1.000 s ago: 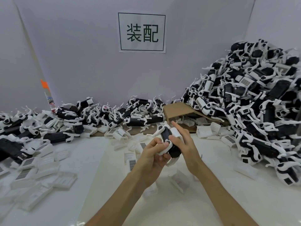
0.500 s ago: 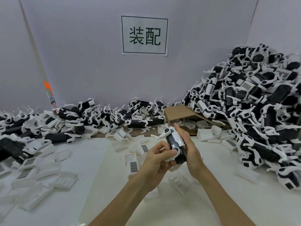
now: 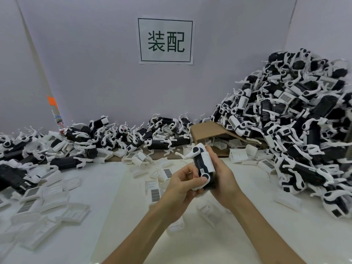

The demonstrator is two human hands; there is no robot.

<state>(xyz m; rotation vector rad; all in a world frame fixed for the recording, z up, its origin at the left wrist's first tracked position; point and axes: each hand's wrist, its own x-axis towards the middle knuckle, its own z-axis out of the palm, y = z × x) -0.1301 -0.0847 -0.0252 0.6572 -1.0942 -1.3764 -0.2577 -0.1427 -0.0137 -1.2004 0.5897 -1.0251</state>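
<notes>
Black-and-white unit [image 3: 202,162]: long axis points away from the person | left hand [image 3: 182,184] pinches near end | right hand [image 3: 223,178] grips right side.

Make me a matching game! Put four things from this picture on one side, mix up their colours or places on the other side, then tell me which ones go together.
Things:
1. sign
2. box
3. tape patch
4. black-and-white gadget

Clues:
a. orange
b. gripped by the left hand and right hand
c. brown, at the foot of the big pile
d. white paper with dark characters

Pairs: 1-d, 2-c, 3-a, 4-b.
</notes>
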